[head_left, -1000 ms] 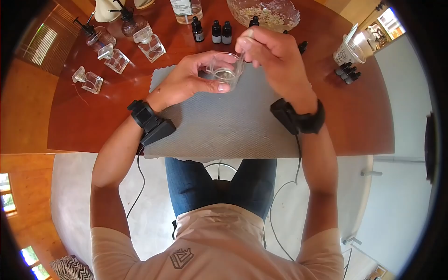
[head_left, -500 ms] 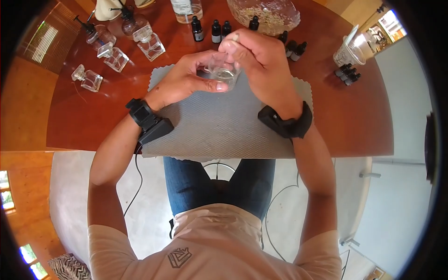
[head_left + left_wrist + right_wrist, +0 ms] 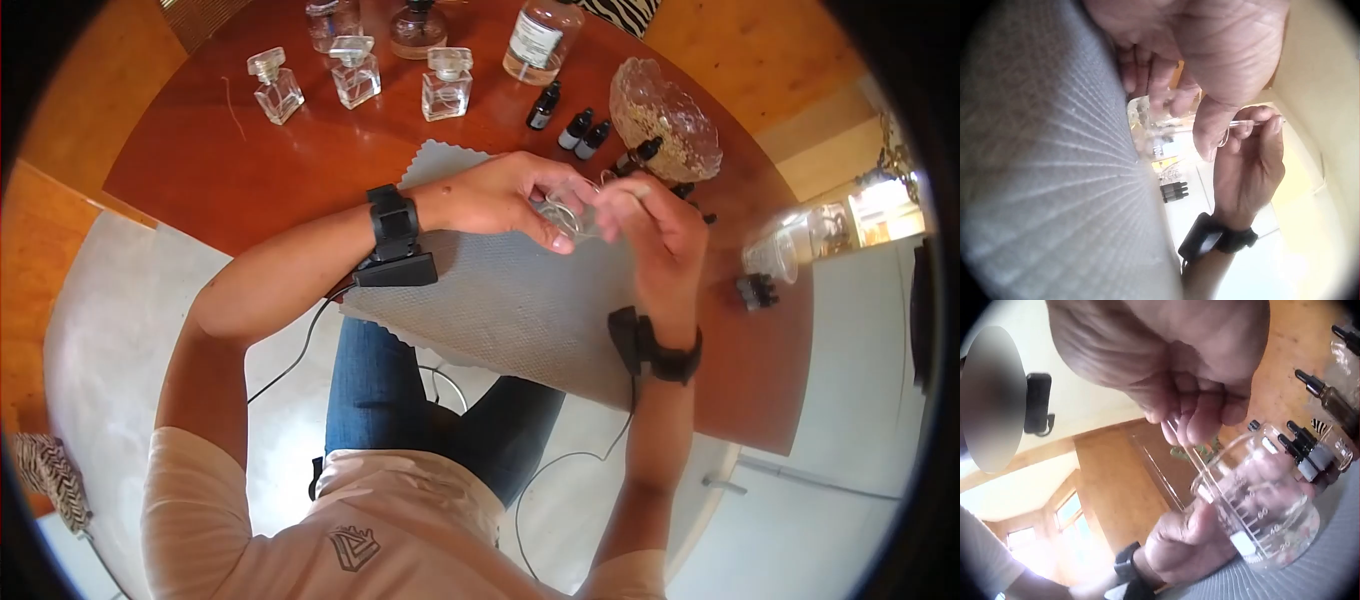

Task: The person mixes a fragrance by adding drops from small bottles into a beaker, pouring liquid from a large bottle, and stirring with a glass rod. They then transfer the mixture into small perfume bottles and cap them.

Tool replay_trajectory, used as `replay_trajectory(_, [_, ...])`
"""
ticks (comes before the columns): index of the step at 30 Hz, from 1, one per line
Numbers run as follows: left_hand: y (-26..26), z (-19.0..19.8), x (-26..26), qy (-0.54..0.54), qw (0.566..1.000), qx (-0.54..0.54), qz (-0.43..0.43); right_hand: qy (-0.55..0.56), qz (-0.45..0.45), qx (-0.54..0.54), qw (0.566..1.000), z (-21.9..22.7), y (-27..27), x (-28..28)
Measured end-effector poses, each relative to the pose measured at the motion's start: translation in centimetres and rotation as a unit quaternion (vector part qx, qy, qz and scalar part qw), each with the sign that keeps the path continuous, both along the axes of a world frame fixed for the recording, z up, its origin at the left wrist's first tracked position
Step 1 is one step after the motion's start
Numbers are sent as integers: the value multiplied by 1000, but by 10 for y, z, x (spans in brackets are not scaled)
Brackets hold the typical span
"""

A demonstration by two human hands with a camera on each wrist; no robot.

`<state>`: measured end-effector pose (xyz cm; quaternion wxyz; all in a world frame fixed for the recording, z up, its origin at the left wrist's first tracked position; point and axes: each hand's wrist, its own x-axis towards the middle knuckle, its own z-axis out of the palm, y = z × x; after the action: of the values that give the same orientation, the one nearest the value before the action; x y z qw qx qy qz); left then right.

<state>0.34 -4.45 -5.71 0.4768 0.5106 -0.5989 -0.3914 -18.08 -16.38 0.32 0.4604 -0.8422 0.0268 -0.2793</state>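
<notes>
My left hand [image 3: 500, 195] grips the graduated beaker [image 3: 1269, 519] over the gray mat [image 3: 510, 290] by its wall, best for likely light, slick, fragile glass, while my right hand [image 3: 660, 230] pinches a thin rod [image 3: 1196, 458]

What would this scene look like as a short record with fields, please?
Left hand: holds a glass beaker
Right hand: pinches a thin rod slanting to the beaker's mouth
Beaker contents: cannot tell clearly
Work surface: gray mat on a reddish-brown table
Table's far side: three clear capped bottles, large labeled bottle, glass bowl with pale pieces
Nearer the hands: small dark bottles with black tops
</notes>
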Motion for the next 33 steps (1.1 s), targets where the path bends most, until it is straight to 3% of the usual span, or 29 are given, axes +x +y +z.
replay_trajectory(4, [1,-3,-1,5,1000,-11,18,34,-93,21,995,5,-9,-3])
replay_trajectory(7, [-3,-6,-1,16,1000,-7,3,-27,-92,-52,994,-2,2,9])
replay_trajectory(10, [-2,-6,1,19,1000,-17,-3,-2,-25,17,1000,-1,4,4])
replay_trajectory(13, [1,-6,0,5,999,-29,18,44,-77,11,996,8,-9,-4])
replay_trajectory(16, [-3,-4,-1,10,1000,-12,10,-27,-117,11,993,-3,0,11])
replay_trajectory(20, [-3,-2,1,-9,1000,-1,1,-15,-5,-37,999,1,8,9])
replay_trajectory(23, [0,-4,0,20,1000,-14,14,39,-38,35,998,9,-2,-3])
replay_trajectory(24, [1,-5,-2,39,999,-22,15,73,-72,13,995,13,-5,-6])
replay_trajectory(27, [-1,-4,-1,20,1000,-15,11,-26,-107,30,994,-4,1,10])
replay_trajectory(30, [-1,-2,3,30,999,20,-23,-37,-18,-7,999,-5,8,10])
replay_trajectory(33, [0,-4,0,7,1000,-23,7,17,-14,78,997,5,-1,-4])
